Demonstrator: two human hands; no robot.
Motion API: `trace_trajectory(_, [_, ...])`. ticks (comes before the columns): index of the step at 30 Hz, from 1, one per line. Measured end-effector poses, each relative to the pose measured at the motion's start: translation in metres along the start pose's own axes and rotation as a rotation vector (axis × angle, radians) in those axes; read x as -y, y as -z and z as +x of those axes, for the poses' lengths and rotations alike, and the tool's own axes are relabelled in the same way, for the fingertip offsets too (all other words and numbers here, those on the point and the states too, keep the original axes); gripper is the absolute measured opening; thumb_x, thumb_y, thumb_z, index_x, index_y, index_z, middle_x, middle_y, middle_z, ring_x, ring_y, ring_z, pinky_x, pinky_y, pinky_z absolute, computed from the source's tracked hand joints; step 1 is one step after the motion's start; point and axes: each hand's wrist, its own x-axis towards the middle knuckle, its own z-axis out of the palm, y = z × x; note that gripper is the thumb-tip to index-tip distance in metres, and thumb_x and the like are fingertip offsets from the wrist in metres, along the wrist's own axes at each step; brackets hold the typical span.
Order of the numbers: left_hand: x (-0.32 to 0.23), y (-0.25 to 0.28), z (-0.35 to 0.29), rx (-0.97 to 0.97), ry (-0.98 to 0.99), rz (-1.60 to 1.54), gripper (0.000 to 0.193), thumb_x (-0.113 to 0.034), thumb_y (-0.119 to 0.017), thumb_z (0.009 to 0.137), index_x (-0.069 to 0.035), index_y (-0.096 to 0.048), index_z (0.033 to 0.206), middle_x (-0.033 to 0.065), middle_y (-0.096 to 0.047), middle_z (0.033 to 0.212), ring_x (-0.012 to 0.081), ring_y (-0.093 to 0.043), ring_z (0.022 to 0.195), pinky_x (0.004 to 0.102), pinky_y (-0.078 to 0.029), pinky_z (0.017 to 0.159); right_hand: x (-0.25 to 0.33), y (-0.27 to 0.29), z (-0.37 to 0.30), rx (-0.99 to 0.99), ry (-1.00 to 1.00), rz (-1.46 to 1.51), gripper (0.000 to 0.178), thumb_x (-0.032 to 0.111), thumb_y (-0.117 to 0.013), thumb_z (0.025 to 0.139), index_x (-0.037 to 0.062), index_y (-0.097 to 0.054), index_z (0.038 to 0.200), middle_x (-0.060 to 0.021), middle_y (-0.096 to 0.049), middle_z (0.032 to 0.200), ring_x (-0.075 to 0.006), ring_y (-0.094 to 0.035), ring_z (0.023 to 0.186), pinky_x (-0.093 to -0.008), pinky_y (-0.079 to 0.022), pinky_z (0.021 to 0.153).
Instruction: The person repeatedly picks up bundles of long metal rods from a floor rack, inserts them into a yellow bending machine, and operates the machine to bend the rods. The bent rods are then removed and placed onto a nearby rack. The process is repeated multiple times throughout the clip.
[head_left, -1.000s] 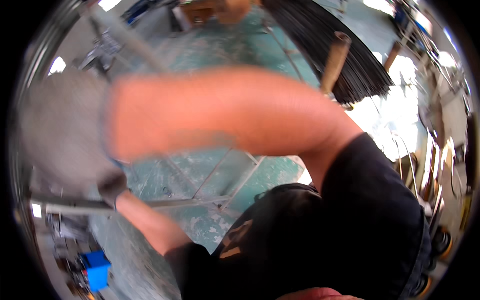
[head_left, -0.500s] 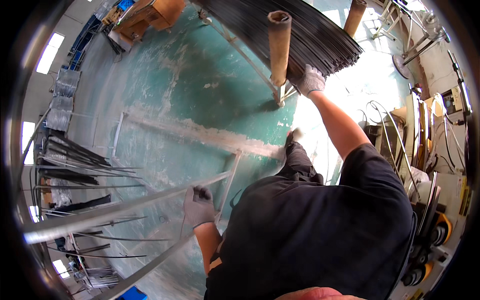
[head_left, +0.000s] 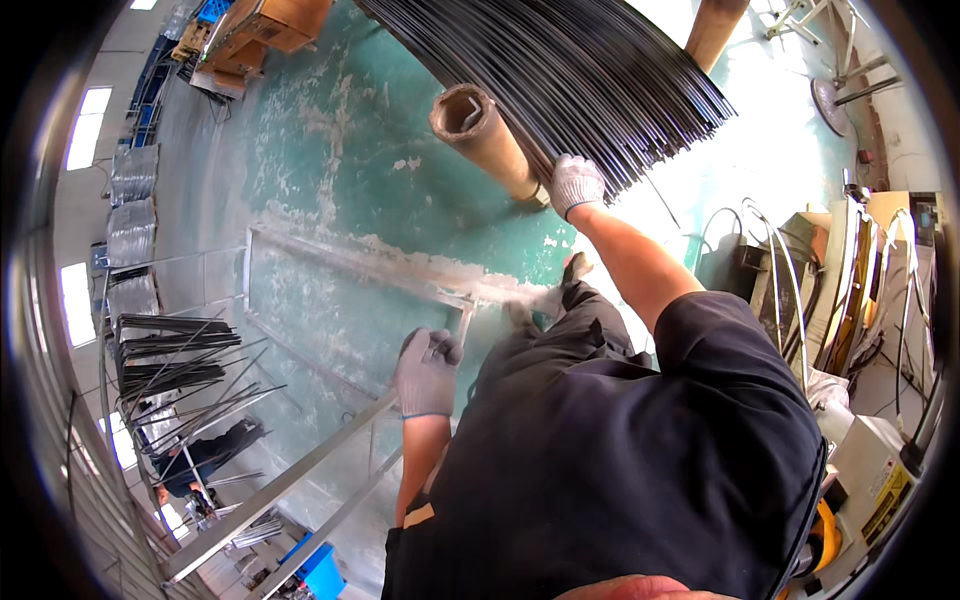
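At far left, dark bars (head_left: 175,352) lie stacked by the wall; above them, toward the top, is a brown desk (head_left: 268,28); toward the lower edge is a blue box (head_left: 322,573); a pale metal frame (head_left: 290,485) slants up to the left hand (head_left: 428,374), gloved, fingers loosely curled, its palm hidden, so I cannot tell whether it holds anything; farther right a brown tube (head_left: 492,145) leans, its open end up, beside the rods (head_left: 575,75), a wide black bundle at top centre; the right hand (head_left: 577,184), gloved, bends its fingers at the bundle's near corner, touching it; how firm its grip is, I cannot tell; right of the bundle is another tube (head_left: 716,32).
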Motion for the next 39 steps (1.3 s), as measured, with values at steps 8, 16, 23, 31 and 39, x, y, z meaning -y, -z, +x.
trace_trajectory(8, [0.0, -0.091, 0.024, 0.135, -0.031, 0.043, 0.007, -0.012, -0.058, 0.1, -0.007, -0.061, 0.102, 0.0108, -0.064, 0.089, 0.0264, -0.062, 0.079, 0.0381, -0.05, 0.069, -0.025, 0.032, 0.054, 0.392, -0.054, 0.166, 0.032, 0.026, -0.074, 0.079, 0.0031, -0.079, 0.101, -0.0234, -0.074, 0.105, -0.0364, -0.072, 0.104, -0.0431, -0.058, 0.089])
trace_trajectory(16, [-0.004, -0.135, 0.044, 0.249, -0.023, 0.166, 0.011, -0.015, -0.057, 0.101, -0.006, -0.058, 0.108, 0.0122, -0.064, 0.091, 0.0271, -0.064, 0.08, 0.0395, -0.051, 0.071, -0.062, 0.015, 0.069, 0.517, -0.083, 0.654, 0.043, 0.026, -0.084, 0.067, -0.0019, -0.077, 0.1, -0.0143, -0.075, 0.088, -0.0225, -0.07, 0.077, -0.0347, -0.057, 0.078])
trace_trajectory(23, [0.004, -0.165, 0.076, 0.44, 0.025, 0.346, 0.016, -0.013, -0.058, 0.101, -0.004, -0.054, 0.114, 0.0115, -0.065, 0.089, 0.0233, -0.067, 0.073, 0.0355, -0.057, 0.067, -0.033, 0.06, 0.066, 0.462, -0.07, 0.235, 0.041, 0.028, -0.075, 0.078, -0.0052, -0.075, 0.103, -0.0187, -0.075, 0.088, -0.029, -0.073, 0.081, -0.0405, -0.059, 0.08])
trace_trajectory(31, [0.011, -0.203, 0.104, 0.707, 0.034, 0.756, 0.022, -0.02, -0.06, 0.102, -0.001, -0.056, 0.112, 0.0114, -0.064, 0.094, 0.0204, -0.068, 0.078, 0.0329, -0.058, 0.07, -0.04, 0.105, 0.001, 0.442, -0.264, 0.436, 0.06, 0.055, -0.066, 0.096, -0.0043, -0.071, 0.093, -0.0125, -0.064, 0.066, -0.0209, -0.062, 0.053, -0.0398, -0.053, 0.052])
trace_trajectory(39, [0.091, -0.232, 0.223, 0.755, 0.409, 0.341, 0.025, -0.027, -0.065, 0.101, -0.004, -0.059, 0.106, 0.0091, -0.066, 0.101, 0.0229, -0.066, 0.092, 0.0383, -0.058, 0.085, -0.079, 0.179, -0.296, 0.371, -0.559, 0.1, 0.041, 0.044, -0.073, 0.089, 0.0025, -0.069, 0.09, -0.0227, -0.069, 0.081, -0.0413, -0.069, 0.085, -0.049, -0.054, 0.077])
